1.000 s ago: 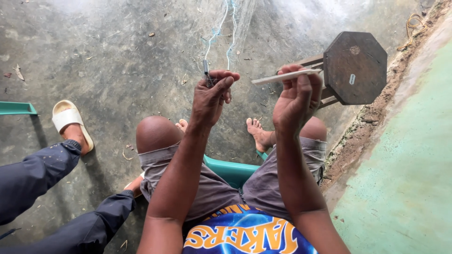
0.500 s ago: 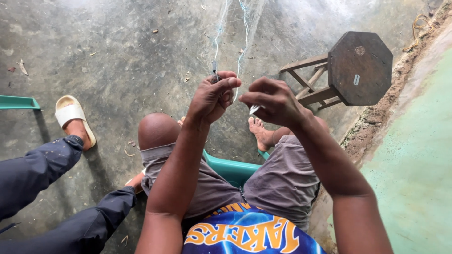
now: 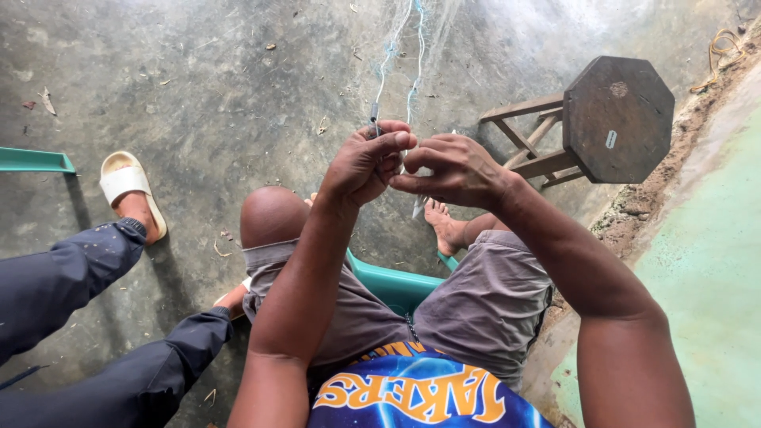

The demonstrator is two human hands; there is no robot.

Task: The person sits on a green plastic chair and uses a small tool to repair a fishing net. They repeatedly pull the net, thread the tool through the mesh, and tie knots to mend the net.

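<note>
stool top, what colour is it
Dark brown stool top, seen only in the head view.

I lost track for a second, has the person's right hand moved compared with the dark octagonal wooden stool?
Yes. The right hand moved left, away from the dark octagonal wooden stool, joining the left hand.

Seated on a teal plastic chair (image 3: 396,284), the person brings both hands together above the knees. The left hand (image 3: 366,165) pinches pale blue net strands (image 3: 386,59) that run up and away over the concrete floor (image 3: 198,95); the right hand (image 3: 453,168) touches it, fingertips meeting. An octagonal wooden stool (image 3: 617,119) stands to the right. Another person's dark trouser legs (image 3: 71,277) and a white sandal (image 3: 127,181) lie at left.
</note>
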